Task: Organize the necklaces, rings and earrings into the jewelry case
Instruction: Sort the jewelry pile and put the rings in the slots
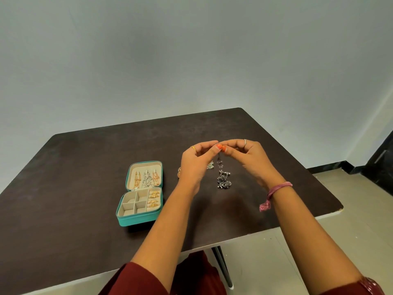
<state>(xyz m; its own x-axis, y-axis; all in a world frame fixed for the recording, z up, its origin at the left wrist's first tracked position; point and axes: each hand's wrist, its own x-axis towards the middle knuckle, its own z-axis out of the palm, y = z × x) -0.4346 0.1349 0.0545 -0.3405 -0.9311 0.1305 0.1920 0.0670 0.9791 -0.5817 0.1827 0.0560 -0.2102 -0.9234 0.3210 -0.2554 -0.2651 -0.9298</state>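
I'm sitting at a dark brown rectangular table (85, 167), both forearms reaching forward over it, elbows low near my maroon sleeves (136, 279), wrists raised so the hands are meeting above the tabletop. My left hand (194, 160) is curling inward, knuckles up, thumb and forefinger pinching toward the right; a gold ring is sitting on one finger. My right hand (248, 155) is mirroring it, fingers bent, orange-painted nails touching the left fingertips, a silver ring on one finger and a pink thread band (278, 188) tied round the wrist. Between the two pinches I'm holding a small dark dangling earring (219, 161), hanging down just under the fingertips; which hand is carrying the weight I cannot tell.

The teal zip-around jewelry case (139, 219) is lying open on the table, left of my left forearm, well apart from the hands. Its lid is showing gold and silver chains hanging in a row; the base is showing cream compartments with gold rings (154, 199) slotted along the right side.

On the table under my hands a cluster of dark silver oxidised earrings (223, 179) is lying, a smaller silvery piece (210, 165) is peeking just beside my left hand, and a gold item (179, 172) is partly hidden behind that wrist.
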